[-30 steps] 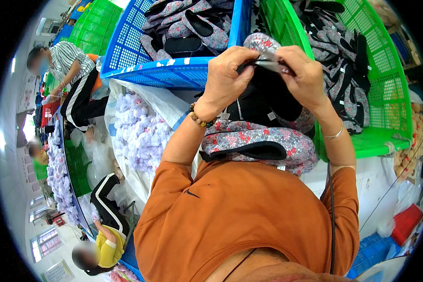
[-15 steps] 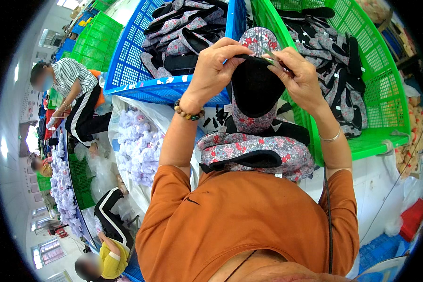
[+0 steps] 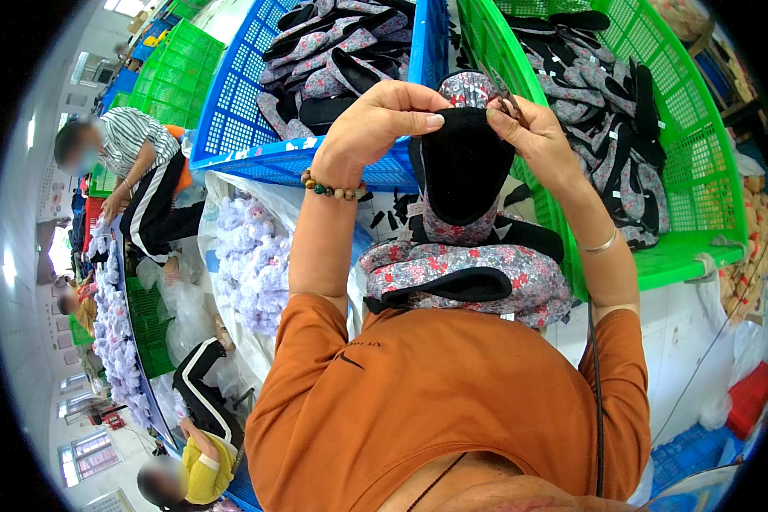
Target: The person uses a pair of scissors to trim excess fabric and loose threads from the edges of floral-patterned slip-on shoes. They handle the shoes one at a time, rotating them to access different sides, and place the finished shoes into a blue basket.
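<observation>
A slipper (image 3: 462, 166) with a black fuzzy inside and a grey-and-red floral outside stands upright in front of me. My left hand (image 3: 374, 126) is closed on its far edge, pinching the black rim between thumb and fingers. At the opposite corner of that edge is my right hand (image 3: 538, 147), its fingers closed around a small dark tool (image 3: 507, 96) that looks like thread snips. The blades are partly hidden by the fingers. More floral slippers (image 3: 478, 275) lie in a stack against my body, just below the held one.
A blue crate (image 3: 273, 154) heaped with floral slippers stands ahead left. On the right is a green crate (image 3: 700, 196) with more slippers. A clear bag of pale lilac plush items (image 3: 252, 256) sits left. Two people (image 3: 141, 162) work farther left beside a long table.
The slipper has tipped so more of its black inside faces me. My left hand has shifted slightly left and nearer. The tool in my right hand has turned upward.
</observation>
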Available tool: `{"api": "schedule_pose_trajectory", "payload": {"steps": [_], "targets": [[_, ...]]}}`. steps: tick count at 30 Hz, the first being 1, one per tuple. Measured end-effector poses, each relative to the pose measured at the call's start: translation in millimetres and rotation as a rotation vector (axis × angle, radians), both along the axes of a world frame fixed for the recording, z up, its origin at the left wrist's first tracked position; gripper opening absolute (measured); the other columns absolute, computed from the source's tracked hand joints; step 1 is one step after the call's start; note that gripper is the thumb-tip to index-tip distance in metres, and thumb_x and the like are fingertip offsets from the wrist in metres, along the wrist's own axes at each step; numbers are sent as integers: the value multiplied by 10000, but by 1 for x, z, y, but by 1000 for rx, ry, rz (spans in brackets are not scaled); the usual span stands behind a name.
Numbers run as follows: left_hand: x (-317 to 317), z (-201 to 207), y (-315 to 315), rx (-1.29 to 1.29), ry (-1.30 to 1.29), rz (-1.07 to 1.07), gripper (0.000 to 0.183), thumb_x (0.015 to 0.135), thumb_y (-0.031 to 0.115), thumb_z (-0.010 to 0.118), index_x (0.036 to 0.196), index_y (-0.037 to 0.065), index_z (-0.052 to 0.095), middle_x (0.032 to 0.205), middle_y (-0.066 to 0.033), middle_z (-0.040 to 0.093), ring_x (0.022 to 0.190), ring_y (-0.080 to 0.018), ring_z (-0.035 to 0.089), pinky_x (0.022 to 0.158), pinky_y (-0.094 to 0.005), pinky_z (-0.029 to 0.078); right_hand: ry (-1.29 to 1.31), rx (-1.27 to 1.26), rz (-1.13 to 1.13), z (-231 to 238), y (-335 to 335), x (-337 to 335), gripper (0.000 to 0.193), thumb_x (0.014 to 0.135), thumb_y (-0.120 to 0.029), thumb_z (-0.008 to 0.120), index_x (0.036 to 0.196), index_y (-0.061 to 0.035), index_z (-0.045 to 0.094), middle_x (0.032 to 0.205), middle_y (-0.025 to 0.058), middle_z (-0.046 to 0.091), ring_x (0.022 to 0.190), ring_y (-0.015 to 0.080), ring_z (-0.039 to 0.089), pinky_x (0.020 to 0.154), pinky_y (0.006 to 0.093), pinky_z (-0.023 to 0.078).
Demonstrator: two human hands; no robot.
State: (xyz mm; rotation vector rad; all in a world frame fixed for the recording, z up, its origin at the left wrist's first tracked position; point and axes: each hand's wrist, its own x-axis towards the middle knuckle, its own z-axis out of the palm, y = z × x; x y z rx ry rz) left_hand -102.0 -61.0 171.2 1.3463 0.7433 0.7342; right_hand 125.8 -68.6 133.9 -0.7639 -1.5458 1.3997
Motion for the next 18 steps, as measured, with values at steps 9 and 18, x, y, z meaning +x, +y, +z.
{"api": "schedule_pose_trajectory", "payload": {"steps": [9,18], "targets": [[-7,-16,6,-106,-216,-29,251,788,6,620,1032,-50,631,937,-101,666,836,-146,634,785,-241,496,-11,-79,44,5,0,7,184,886,-153,590,965,12,607,798,-35,563,724,39,473,640,207,399],[-16,-25,10,-138,-248,-24,293,776,-9,605,1061,-74,607,979,-116,655,865,-153,628,797,-246,493,-78,13,46,-4,1,2,316,786,-47,665,1079,23,568,888,-8,606,785,46,520,690,195,436]]}}
